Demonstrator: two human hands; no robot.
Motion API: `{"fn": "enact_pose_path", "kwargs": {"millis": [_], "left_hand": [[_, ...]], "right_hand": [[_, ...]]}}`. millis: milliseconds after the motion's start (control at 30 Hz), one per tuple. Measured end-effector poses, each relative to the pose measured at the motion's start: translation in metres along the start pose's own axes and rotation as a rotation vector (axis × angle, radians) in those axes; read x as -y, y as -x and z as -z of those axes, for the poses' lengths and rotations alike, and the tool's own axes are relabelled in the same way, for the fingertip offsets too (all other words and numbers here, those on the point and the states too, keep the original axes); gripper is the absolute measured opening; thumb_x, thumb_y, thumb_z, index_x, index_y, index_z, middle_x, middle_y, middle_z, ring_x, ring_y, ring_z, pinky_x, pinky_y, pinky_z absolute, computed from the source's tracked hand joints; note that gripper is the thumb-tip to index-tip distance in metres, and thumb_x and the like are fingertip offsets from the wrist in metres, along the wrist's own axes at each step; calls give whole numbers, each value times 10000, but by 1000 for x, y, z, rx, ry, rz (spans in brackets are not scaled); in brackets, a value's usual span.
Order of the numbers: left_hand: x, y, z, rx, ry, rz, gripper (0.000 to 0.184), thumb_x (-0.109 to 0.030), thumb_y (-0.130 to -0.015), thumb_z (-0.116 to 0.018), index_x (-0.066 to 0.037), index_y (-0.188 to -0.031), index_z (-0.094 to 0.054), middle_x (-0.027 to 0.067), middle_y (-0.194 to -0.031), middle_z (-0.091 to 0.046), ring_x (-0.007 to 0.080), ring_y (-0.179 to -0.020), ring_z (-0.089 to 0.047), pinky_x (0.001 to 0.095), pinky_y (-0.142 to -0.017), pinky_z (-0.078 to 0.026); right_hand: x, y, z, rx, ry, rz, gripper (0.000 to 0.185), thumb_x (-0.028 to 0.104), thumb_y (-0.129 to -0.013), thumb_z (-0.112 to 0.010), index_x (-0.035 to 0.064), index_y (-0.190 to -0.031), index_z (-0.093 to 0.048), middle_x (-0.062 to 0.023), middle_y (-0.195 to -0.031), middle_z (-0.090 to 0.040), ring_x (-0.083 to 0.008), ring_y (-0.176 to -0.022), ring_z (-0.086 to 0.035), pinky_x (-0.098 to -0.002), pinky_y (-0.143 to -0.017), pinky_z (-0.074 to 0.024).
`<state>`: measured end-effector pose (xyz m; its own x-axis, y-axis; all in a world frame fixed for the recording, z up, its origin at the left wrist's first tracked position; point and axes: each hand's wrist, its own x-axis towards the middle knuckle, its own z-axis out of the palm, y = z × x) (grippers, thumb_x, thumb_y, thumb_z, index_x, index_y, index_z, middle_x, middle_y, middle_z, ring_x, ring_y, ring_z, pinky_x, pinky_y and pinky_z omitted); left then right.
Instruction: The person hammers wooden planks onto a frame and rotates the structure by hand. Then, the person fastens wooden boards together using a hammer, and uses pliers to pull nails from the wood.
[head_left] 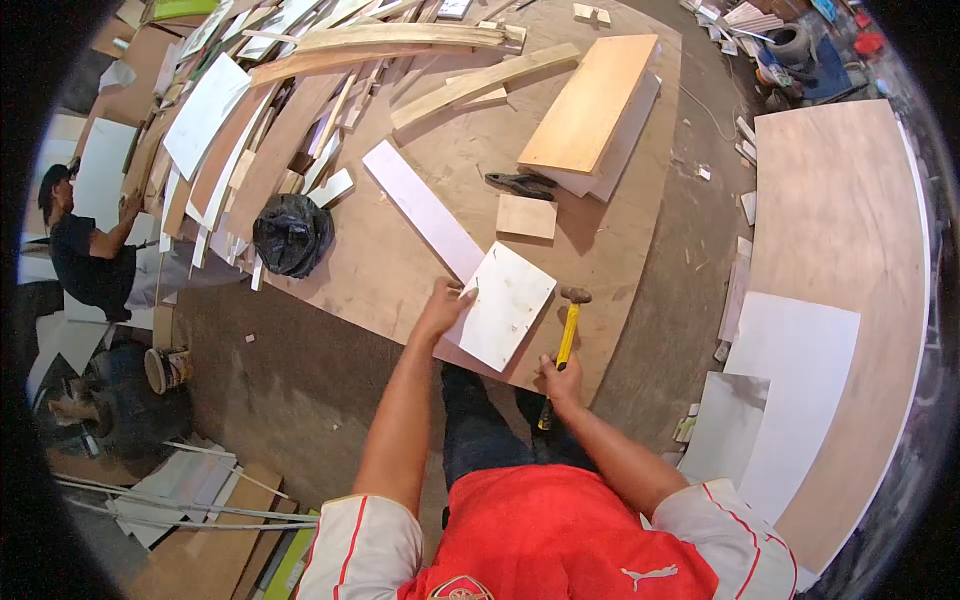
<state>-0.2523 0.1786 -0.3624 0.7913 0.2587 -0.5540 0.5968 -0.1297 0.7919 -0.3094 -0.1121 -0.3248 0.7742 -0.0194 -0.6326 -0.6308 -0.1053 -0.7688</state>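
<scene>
A white square board (503, 306) lies near the front edge of the wooden table, over the end of a long pale strip (425, 211). My left hand (446, 306) is at the board's left corner, its fingers on the strip and the board's edge; whether they pinch something is too small to tell. To the right of the board, my right hand (562, 380) is wrapped round the handle of a yellow hammer (569, 335), its head pointing away from me. Small nails or marks dot the board's face.
Pliers (520, 185), a small wood block (526, 217) and an angled wooden piece (590, 105) lie farther back on the table (350, 290). A black bag (292, 235) and piled planks are at left. Another person (90, 245) is beyond them. Large boards (830, 220) stand right.
</scene>
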Motion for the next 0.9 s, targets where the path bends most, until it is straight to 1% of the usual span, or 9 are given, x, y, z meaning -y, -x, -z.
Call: {"fn": "enact_pose_path", "kwargs": {"millis": [167, 267, 300, 367, 400, 433, 567, 667, 900], "left_hand": [[-31, -14, 24, 1, -250, 56, 406, -335, -902, -779, -1, -1096, -653, 195, -1110, -696, 342, -987, -667, 427, -875, -522], [-35, 13, -3, -580, -552, -302, 332, -290, -890, -767, -28, -1070, -671, 169, -1036, -685, 358, -971, -639, 476, -907, -493], [-48, 28, -14, -650, -594, -370, 308, -236, -872, -742, -30, -1095, -694, 177, -1063, -674, 384, -1075, -595, 495, -932, -475], [-33, 36, -45, -398, -529, -536, 274, -160, -882, -682, -37, -1127, -690, 179, -1182, -664, 390, -1131, -600, 500, -1050, -432], [-35, 39, -61, -369, -630, -703, 305, -152, -899, -657, -23, -1174, -670, 199, -1246, -658, 393, -1261, -565, 523, -1095, -418], [-39, 42, -69, -264, -870, -703, 497, -250, -966, -604, -18, -1403, -562, 191, -1503, -517, 359, -1460, -411, 525, -1201, -313], [-30, 34, -76, -86, -978, -564, 739, -427, -1026, -481, -44, -1623, -276, 125, -1719, -191, 297, -1592, -162, 502, -1274, -151], [-32, 36, -76, -111, -960, -570, 741, -442, -1027, -465, -41, -1622, -282, 126, -1715, -205, 291, -1590, -171, 495, -1276, -147], [-29, 31, -75, -72, -927, -589, 750, -397, -1014, -483, 9, -1607, -268, 178, -1705, -192, 346, -1581, -178, 523, -1265, -186]], "right_hand": [[40, -2, -4, -104, 280, 148, 271, 170, -964, -717, -1, -1138, -599, -80, -800, -637, -144, -687, -646, -346, -648, -554], [14, -32, 10, -49, 484, 258, 388, 268, -979, -670, 49, -1284, -574, -196, -831, -660, -347, -741, -694, -458, -660, -542], [22, -30, 7, -55, 482, 359, 381, 283, -988, -649, 47, -1280, -582, -220, -844, -662, -382, -774, -693, -480, -682, -535], [60, -25, -4, -67, 480, 562, 378, 313, -1006, -609, 43, -1271, -597, -269, -871, -667, -451, -839, -689, -523, -724, -522], [67, -29, -6, -33, 537, 564, 374, 312, -1009, -601, 51, -1277, -600, -275, -898, -674, -461, -854, -687, -531, -723, -522], [73, -33, -7, 2, 595, 564, 371, 311, -1013, -594, 59, -1284, -602, -281, -926, -682, -471, -869, -685, -540, -722, -521], [110, -45, -16, 115, 931, 400, 428, 234, -1037, -567, 74, -1433, -544, -253, -1056, -704, -452, -963, -676, -502, -801, -532], [100, -61, -19, 109, 843, 706, 525, 299, -1042, -535, 212, -1551, -440, -276, -954, -694, -480, -842, -680, -576, -716, -528], [107, -72, -26, 134, 895, 763, 611, 286, -1049, -522, 264, -1622, -312, -255, -938, -696, -463, -792, -684, -549, -702, -552]]}}
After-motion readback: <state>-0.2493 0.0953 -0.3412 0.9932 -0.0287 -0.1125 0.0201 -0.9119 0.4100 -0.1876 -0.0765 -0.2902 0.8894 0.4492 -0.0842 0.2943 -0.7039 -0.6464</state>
